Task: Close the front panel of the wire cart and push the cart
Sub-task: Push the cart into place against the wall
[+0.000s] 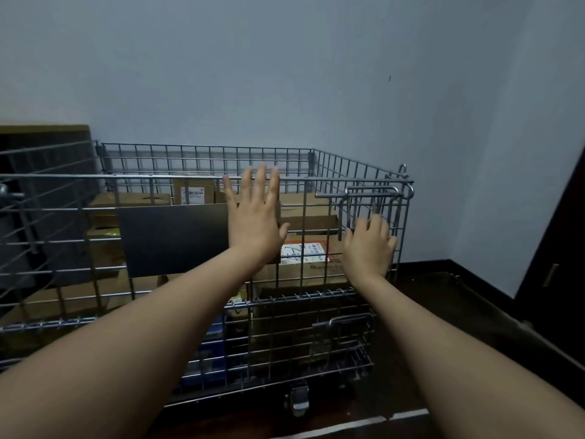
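The wire cart (332, 163) stands in front of me, filled with cardboard boxes (304, 267). Its upper front panel (190, 177) is raised upright, with a dark plate (171, 239) fixed on it. My left hand (253, 223) lies flat against the panel, fingers spread and pointing up to the top rail. My right hand (368, 242) is at the panel's right end, fingers curled around the lower bars of the sliding wire latch (370, 198). The latch's rod reaches toward the hook on the right corner post (406, 182).
A blue-grey wall (285, 74) rises just behind the cart. A dark cabinet or door (557, 264) is at the right. Another wire frame and a dark box (41, 198) stand at the left. The floor (443, 312) is dark, and a caster (299, 397) shows under the cart.
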